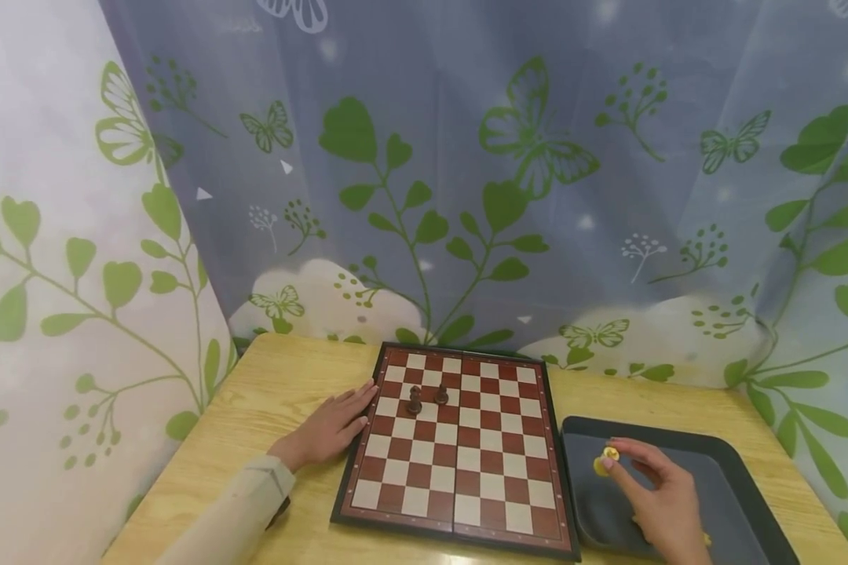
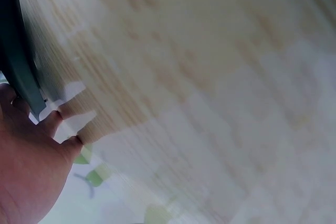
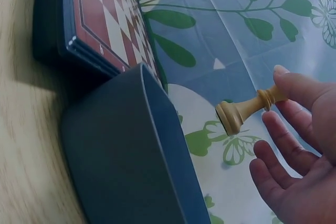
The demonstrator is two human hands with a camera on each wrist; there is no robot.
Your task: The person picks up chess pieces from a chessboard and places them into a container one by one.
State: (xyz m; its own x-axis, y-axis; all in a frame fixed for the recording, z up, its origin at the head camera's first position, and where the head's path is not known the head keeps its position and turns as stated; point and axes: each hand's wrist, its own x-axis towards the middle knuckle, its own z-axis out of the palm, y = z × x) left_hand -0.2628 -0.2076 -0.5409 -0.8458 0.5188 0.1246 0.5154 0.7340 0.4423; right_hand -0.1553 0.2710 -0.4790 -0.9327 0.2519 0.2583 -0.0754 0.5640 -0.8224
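Note:
A red-and-white chessboard (image 1: 502, 463) lies unfolded on the table, with two dark chess pieces (image 1: 414, 402) standing close together near its far left part. My left hand (image 1: 332, 428) rests flat against the board's left edge, fingers extended; the left wrist view shows its fingertips by the dark board edge (image 2: 18, 51). Over the dark tray (image 1: 735, 463), my right hand (image 1: 657, 494) pinches a pale yellow chess piece (image 3: 239, 114) between thumb and fingertips. In the right wrist view the piece's round base points away from the hand. The fingertips cover its top.
The tray stands against the board's right side, its raised wall (image 3: 121, 150) beside the board's corner. A small yellow bit (image 1: 707, 540) shows in the tray behind my right hand. A patterned curtain (image 1: 424, 196) hangs behind the wooden table (image 1: 304, 369).

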